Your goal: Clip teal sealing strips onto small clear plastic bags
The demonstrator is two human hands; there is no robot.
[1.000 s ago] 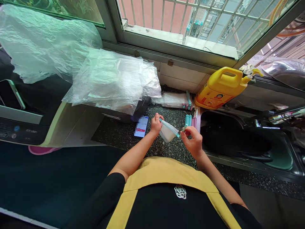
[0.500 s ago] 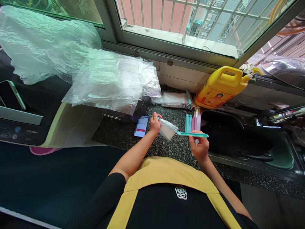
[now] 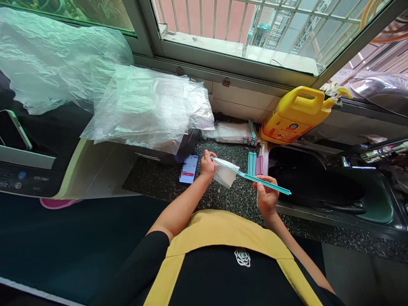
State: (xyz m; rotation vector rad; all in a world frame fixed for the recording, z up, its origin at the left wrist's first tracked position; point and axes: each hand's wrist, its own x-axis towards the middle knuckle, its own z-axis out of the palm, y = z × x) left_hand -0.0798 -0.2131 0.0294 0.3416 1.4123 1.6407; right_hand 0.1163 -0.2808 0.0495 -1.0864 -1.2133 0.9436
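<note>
My left hand pinches the top corner of a small clear plastic bag above the dark speckled countertop. A teal sealing clip lies along the bag's top edge, hinged open, and its free arm sticks out to the right. My right hand is closed around that arm near its middle. Both hands hover just in front of my yellow and black top.
A phone lies on the counter left of my left hand. Spare teal and pink clips and a stack of bagged packets sit behind. A yellow jug stands by the black sink. Crumpled clear plastic covers appliances at left.
The clip has swung open from the bag. My right hand moved right and slightly down, drawing the clip's arm out toward the sink. My left hand stayed put.
</note>
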